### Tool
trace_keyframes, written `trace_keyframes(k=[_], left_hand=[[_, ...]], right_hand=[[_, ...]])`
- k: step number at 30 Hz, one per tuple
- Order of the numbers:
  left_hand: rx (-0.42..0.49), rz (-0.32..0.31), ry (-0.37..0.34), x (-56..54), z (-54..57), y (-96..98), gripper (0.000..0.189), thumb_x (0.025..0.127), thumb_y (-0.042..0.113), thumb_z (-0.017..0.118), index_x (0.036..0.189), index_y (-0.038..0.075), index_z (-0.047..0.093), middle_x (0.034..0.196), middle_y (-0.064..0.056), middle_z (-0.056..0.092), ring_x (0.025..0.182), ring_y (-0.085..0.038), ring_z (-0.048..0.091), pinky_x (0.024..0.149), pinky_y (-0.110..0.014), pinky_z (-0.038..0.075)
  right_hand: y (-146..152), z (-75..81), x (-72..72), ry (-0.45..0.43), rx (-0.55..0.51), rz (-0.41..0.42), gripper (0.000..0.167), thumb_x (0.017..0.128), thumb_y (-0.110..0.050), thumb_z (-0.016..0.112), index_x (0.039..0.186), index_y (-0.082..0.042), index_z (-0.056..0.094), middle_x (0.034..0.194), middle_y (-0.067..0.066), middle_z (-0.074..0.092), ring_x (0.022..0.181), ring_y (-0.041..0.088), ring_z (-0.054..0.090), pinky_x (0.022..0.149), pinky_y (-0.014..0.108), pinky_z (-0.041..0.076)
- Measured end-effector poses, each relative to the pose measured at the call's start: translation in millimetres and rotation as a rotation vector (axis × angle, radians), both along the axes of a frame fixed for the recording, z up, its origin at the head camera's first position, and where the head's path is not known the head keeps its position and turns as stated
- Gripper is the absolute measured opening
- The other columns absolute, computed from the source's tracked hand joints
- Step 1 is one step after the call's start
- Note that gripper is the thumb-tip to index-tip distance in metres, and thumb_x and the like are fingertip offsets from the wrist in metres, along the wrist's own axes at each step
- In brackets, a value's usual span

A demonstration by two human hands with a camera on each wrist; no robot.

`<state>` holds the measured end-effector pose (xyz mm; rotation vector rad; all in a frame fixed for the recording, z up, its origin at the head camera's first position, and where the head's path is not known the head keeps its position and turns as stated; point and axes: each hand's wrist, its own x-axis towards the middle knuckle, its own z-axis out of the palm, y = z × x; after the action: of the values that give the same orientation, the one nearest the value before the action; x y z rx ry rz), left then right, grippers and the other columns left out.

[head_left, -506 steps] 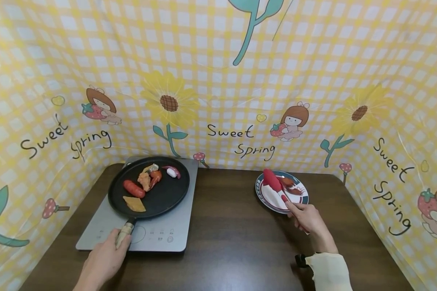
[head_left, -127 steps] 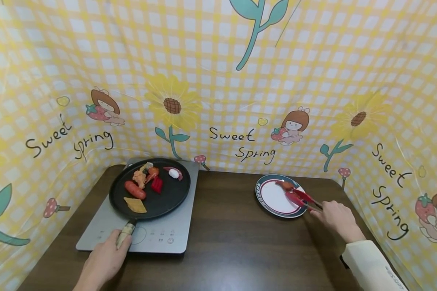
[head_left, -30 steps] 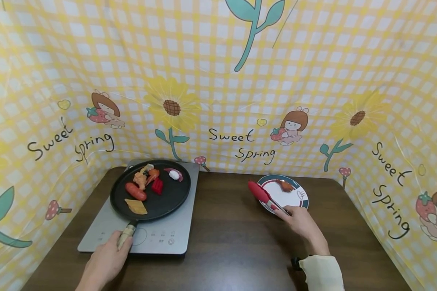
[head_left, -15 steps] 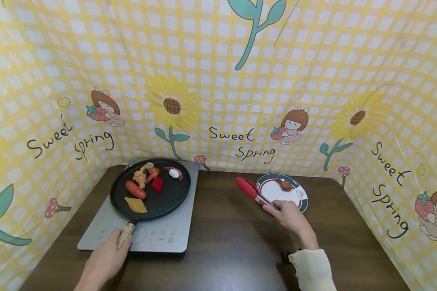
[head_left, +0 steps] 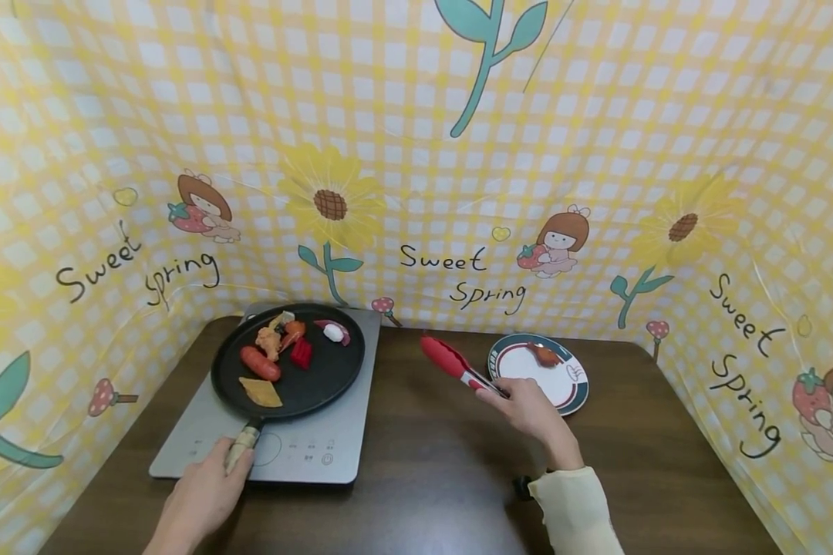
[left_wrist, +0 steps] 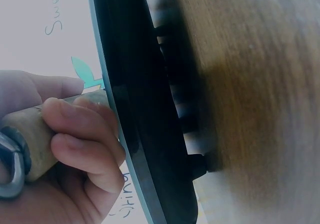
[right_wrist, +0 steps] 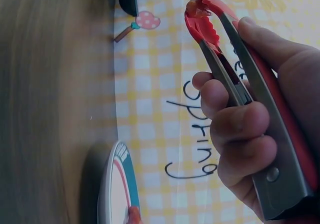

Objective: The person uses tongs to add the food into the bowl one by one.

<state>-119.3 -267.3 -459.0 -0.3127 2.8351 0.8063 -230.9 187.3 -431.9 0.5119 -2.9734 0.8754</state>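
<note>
In the head view my left hand grips the handle of a black frying pan on the induction cooktop; the left wrist view shows fingers curled round it. My right hand holds red-tipped metal tongs over the table between pan and plate. In the right wrist view a small reddish-brown food piece sits between the tong tips, mostly covered, its kind unclear. Inside the pan are a sausage, a yellow slice, a fried piece, a red piece and a white-and-purple piece.
A green-rimmed white plate stands at the right rear of the brown table, with a brown drumstick-like piece on it. A yellow checked cloth encloses the back and sides.
A red piece has joined the pan's food since the oldest frame, and the reddish item beside the drumstick has left the plate. The tongs have moved left, off the plate; my left hand stays put.
</note>
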Motion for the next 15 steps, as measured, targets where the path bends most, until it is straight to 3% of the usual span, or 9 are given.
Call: trace_keyframes(k=[10,15], left_hand=[[-0.003,0.005,-0.019,0.0,0.6,0.9,0.07,0.097,0.055,0.035,0.132,-0.006,0.038,0.089,-0.018,0.058,0.07,-0.026,0.05,0.057,-0.041,0.04],[-0.004,0.001,-0.007,-0.1,0.2,0.9,0.069,0.097,0.054,0.037,0.131,-0.006,0.038,0.092,-0.02,0.058,0.072,-0.027,0.052,0.059,-0.042,0.041]], right_hand=[[-19,5.5,-2.3,-0.082,-0.007,-0.005,0.04,0.084,-0.056,0.062,0.09,-0.018,0.07,0.058,-0.003,0.049,0.056,0.015,0.046,0.054,0.029,0.037],[-30,6.3,-4.0,-0.063,0.003,0.034,0.04,0.085,-0.056,0.061,0.092,-0.018,0.07,0.058,-0.004,0.049,0.056,0.014,0.046,0.053,0.029,0.038]])
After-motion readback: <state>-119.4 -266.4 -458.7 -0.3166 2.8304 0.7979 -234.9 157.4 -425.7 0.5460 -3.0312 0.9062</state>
